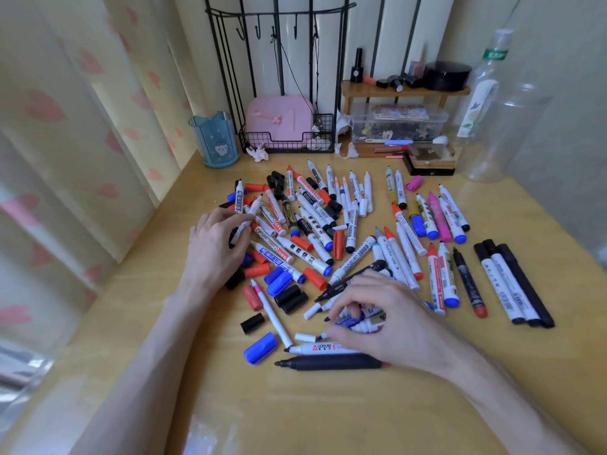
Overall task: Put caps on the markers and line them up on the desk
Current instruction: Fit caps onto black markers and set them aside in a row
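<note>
Gripping a white marker (253, 207) in my left hand (215, 241) and pinching a blue marker (348, 320) in my right hand (394, 323), I judged capping barely begun, with a matching cap required next.

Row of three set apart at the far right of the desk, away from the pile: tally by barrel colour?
white-barrel markers, black caps: 2
black-barrel marker: 1
Total: 3
</note>
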A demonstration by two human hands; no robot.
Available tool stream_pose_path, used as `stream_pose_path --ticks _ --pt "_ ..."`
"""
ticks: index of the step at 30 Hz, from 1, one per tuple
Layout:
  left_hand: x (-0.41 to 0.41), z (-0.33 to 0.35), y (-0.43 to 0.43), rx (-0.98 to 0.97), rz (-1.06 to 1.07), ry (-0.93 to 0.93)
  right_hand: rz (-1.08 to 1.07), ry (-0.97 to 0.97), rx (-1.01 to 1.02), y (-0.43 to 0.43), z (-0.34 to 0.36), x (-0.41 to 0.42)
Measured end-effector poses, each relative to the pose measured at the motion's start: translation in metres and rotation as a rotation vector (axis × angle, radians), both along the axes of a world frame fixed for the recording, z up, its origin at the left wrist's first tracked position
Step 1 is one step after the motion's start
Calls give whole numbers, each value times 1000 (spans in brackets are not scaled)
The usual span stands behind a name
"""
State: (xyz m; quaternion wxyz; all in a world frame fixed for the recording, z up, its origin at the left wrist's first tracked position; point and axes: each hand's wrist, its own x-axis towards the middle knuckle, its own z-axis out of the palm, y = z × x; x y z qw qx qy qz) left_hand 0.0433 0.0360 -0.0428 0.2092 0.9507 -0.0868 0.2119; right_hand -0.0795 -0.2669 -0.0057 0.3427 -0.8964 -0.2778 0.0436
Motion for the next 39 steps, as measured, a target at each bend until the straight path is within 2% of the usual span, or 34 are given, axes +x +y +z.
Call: stream_pose_path --ticks 3,6,11,20,27,32,39 --pt "1 2 0 -43 12 1 -183 -69 121 -12 6 -1" --pt "1 3 0 -97 34 7 -349 -184 139 -26 6 6" --pt "1 2 5 -168 90 -20 -542 -200 171 -45 4 15" --pt "-3 5 4 -210 138 -50 -615 -157 135 -52 4 17" --pt "-9 19 -18 -207 -102 -103 -660 -142 115 -63 3 21" --pt "-19 24 -41 -97 -198 -127 -656 -127 96 -66 0 21" --pt "-30 32 -73 -94 -388 3 -657 -130 72 -66 1 22"
